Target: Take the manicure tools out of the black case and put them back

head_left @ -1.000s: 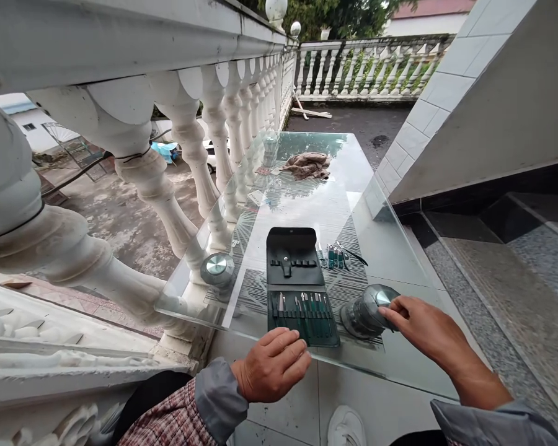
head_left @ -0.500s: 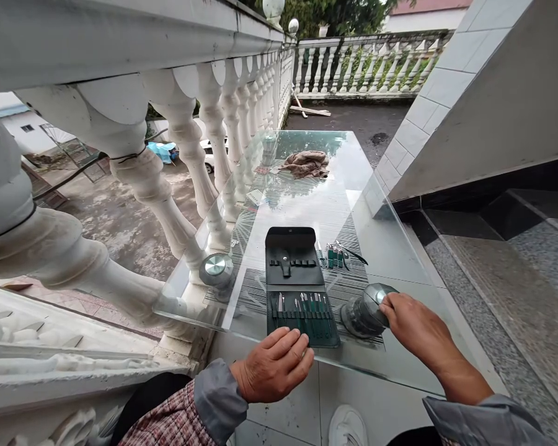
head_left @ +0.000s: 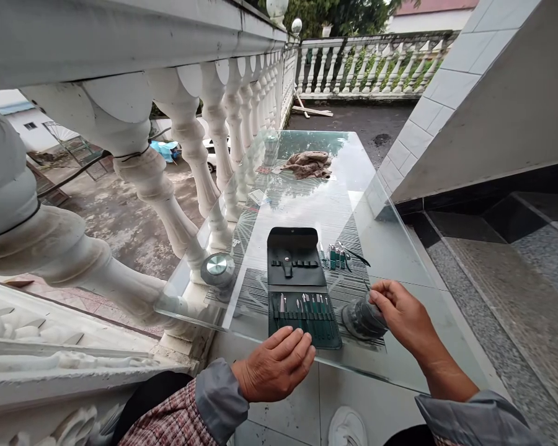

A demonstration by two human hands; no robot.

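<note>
A black manicure case (head_left: 292,288) lies unfolded on the glass table (head_left: 400,266). Slim metal tools (head_left: 307,303) with dark green handles sit in loops in its lower half, while the upper loops hold nothing. My left hand (head_left: 276,365) rests at the case's near edge, fingers stretched out together. To the right, my right hand (head_left: 402,313) pinches a small thin tool, mostly hidden by the fingers, above a round metal table support (head_left: 363,317). Several green nail clippers (head_left: 338,258) lie right of the case, beside black-handled nippers (head_left: 357,254).
A crumpled brown cloth (head_left: 308,165) lies toward the far end of the table. Another round support (head_left: 217,269) stands under the glass at left. A white balustrade (head_left: 181,130) runs along the left, and stone steps (head_left: 506,248) rise on the right.
My right hand has shifted slightly up and left, its fingers turned more toward the clippers. The left hand stays at the case's edge. The view has moved a little.
</note>
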